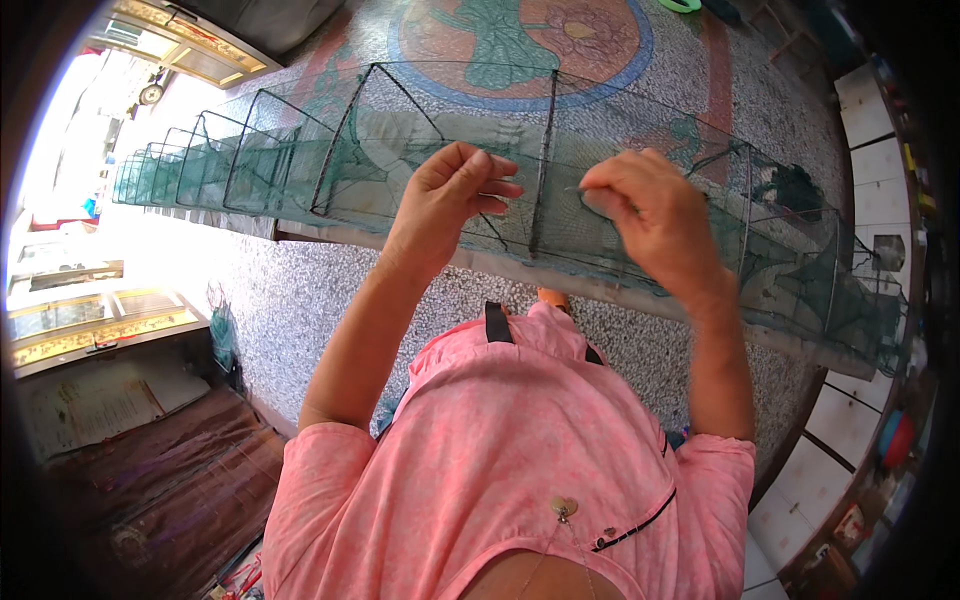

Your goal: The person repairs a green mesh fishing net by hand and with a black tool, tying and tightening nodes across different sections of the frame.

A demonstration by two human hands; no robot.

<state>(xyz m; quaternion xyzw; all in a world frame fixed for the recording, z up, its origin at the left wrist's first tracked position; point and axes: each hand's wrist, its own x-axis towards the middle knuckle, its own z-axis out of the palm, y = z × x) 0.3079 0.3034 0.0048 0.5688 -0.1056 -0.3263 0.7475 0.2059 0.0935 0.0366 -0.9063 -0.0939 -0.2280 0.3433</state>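
A long green mesh net trap [455,205] stretches from left to right in front of me, held up by several dark rectangular frames [543,165]. My left hand [455,190] is raised in front of the mesh, its thumb pressed against the curled index finger and the other fingers loosely bent. What it pinches, if anything, is too small to name. To its right, my right hand [655,215] is closed in a pinch, with a small thin bit showing at the fingertips that I cannot make out. Whether either hand touches the mesh is unclear.
Under the trap runs a long low surface [350,243] with a pale edge. Speckled floor [300,300] lies below, with a round coloured floor design [520,50] beyond. Wooden-framed glass [100,318] stands at left, above a brown cover [160,490]. White tiled cabinets [835,425] line the right.
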